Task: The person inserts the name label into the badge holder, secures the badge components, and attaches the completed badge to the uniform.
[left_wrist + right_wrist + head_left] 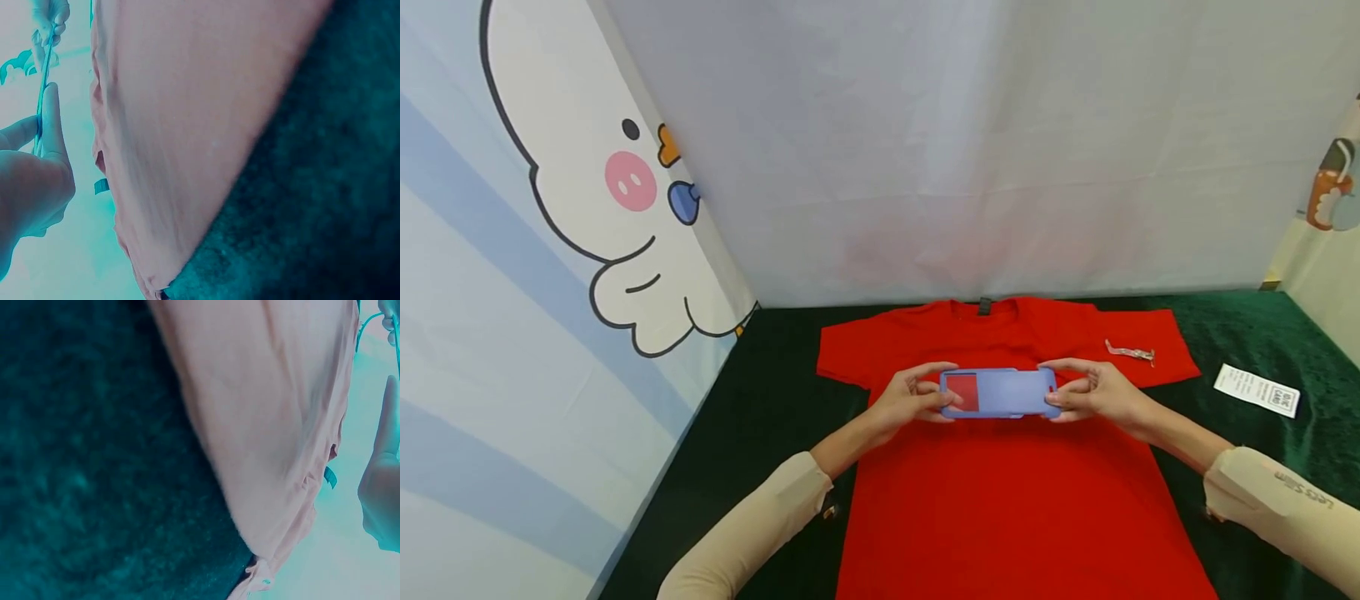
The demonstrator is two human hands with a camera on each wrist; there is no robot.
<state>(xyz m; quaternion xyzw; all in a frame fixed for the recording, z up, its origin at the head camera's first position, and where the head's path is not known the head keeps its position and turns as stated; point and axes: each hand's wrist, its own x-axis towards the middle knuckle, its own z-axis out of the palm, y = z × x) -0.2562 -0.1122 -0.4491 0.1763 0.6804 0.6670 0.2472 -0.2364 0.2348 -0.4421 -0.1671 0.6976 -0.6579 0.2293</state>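
Observation:
A flat, light-blue rectangular holder with a see-through window at its left end is held level above the red T-shirt. My left hand pinches its left end, and my right hand pinches the right end. Edge-on in the left wrist view, the holder looks thin, with the left thumb and fingers on its two faces. In the right wrist view the right hand is partly cut off by the frame edge. Beneath lies the shirt, spread out with its collar away from me.
A silvery crumpled strip lies on the shirt's right sleeve. Right of that sleeve, a white printed tag rests on the dark green cloth. A pale curtain rises behind the table, with a cartoon-printed panel at the left.

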